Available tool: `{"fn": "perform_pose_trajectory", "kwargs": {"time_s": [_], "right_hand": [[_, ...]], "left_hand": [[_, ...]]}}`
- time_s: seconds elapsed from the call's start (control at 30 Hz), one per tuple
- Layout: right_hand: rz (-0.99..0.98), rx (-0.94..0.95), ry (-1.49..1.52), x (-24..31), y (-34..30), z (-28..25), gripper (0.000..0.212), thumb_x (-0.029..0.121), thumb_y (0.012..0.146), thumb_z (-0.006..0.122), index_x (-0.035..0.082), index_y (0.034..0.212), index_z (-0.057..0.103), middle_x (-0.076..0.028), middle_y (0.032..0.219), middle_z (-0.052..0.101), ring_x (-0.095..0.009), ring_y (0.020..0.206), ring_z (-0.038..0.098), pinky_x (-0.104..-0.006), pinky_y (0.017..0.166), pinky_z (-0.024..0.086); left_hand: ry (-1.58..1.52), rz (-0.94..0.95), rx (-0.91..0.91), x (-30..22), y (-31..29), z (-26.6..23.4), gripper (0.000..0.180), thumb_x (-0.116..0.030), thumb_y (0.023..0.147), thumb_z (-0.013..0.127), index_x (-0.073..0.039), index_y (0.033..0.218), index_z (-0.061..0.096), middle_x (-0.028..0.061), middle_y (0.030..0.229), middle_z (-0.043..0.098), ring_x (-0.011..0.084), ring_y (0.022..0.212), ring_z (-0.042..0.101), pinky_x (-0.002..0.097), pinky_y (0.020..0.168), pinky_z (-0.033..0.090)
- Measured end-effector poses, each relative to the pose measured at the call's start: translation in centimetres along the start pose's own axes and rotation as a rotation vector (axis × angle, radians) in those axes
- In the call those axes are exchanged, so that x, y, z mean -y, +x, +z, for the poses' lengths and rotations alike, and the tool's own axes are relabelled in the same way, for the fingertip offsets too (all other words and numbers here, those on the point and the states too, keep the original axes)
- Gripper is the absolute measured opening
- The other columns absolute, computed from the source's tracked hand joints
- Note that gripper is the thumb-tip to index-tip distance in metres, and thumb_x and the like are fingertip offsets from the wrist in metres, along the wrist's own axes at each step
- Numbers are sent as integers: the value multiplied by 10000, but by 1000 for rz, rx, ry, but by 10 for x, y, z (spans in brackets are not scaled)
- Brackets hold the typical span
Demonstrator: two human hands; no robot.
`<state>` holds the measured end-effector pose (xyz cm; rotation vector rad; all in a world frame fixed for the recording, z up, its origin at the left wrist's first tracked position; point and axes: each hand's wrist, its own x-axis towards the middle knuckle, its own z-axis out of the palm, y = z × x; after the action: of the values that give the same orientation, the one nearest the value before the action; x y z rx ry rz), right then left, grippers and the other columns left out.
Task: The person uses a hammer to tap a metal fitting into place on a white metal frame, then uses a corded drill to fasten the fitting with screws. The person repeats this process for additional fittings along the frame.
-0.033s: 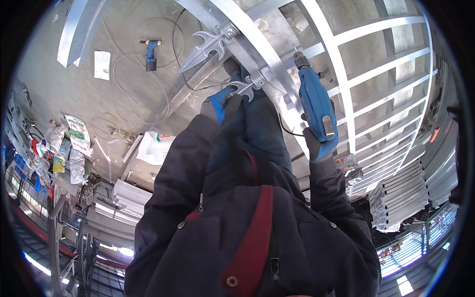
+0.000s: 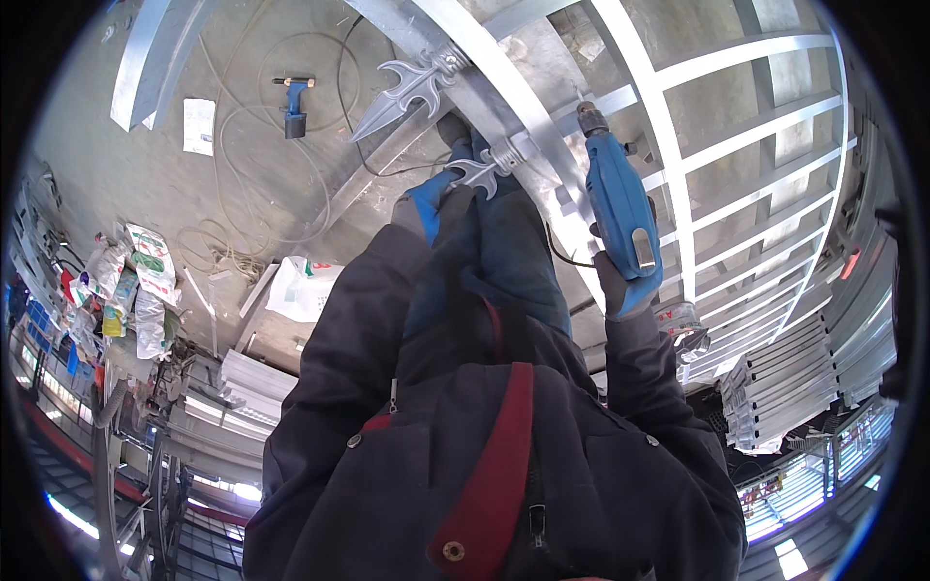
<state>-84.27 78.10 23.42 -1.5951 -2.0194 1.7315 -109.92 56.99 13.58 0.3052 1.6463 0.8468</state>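
Head view: the right hand (image 2: pixel 620 287), at two o'clock, is wrapped around the blue drill (image 2: pixel 620 194), whose chuck points toward twelve. The drill shows between two long curved rails of the silver frame (image 2: pixel 665 126), crossbars spreading toward three, so the gap beside its body is narrow. The left hand (image 2: pixel 428 205), at eleven, meets the pointed end of the near finial (image 2: pixel 475 175); a second finial (image 2: pixel 403 97) juts beyond it, just short of twelve. Wider room lies between nine and eleven, where concrete floor (image 2: pixel 126 179) surrounds a blue-and-black tool (image 2: pixel 295 108) and a white sheet (image 2: pixel 199 127).

The left fingers are largely hidden, so I cannot tell whether they close on the finial. The drill covers most of the right fingers; whether its bit touches metal is unclear. The upper border cuts off the frame, and the jacket (image 2: pixel 378 494) blocks six o'clock.
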Motion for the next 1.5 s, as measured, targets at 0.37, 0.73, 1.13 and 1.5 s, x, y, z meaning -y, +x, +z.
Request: {"fn": "perform_pose_trajectory", "kwargs": {"time_s": [0.37, 0.73, 1.13, 1.5], "right_hand": [[32, -594, 226, 8, -42, -9, 923, -24, 871, 723, 60, 1665, 259, -135, 1530, 482, -223, 1300, 553, -378, 1015, 525], [-77, -730, -626, -51, -31, -23, 1002, 235, 883, 856, -32, 1647, 265, -277, 1107, 732, -373, 995, 748, -434, 842, 580], [-139, -368, -717, -46, -49, -8, 996, 283, 852, 858, -67, 1606, 309, -285, 1289, 657, -434, 1137, 680, -499, 943, 544], [-470, -324, -851, 54, -3, -32, 498, 137, 847, 832, -6, 1287, 648, -189, 1211, 727, -391, 1050, 692, -495, 920, 543]], "left_hand": [[53, 216, 52, 17, 8, -8, 465, -274, 938, 761, -52, 1338, 676, 143, 1161, 770, 253, 1072, 737, 371, 950, 555], [17, 71, 126, 65, 19, -14, 438, -153, 1035, 695, -12, 1434, 581, 76, 1107, 749, 90, 836, 645, 266, 699, 524], [-50, 99, 163, 50, 18, -13, 424, -147, 1026, 693, -29, 1420, 590, 97, 1129, 745, 142, 985, 688, 303, 838, 549], [-29, 218, 151, 44, 18, -9, 492, -192, 1008, 697, -68, 1468, 575, 178, 1284, 721, 229, 1168, 697, 354, 1017, 529]]}}
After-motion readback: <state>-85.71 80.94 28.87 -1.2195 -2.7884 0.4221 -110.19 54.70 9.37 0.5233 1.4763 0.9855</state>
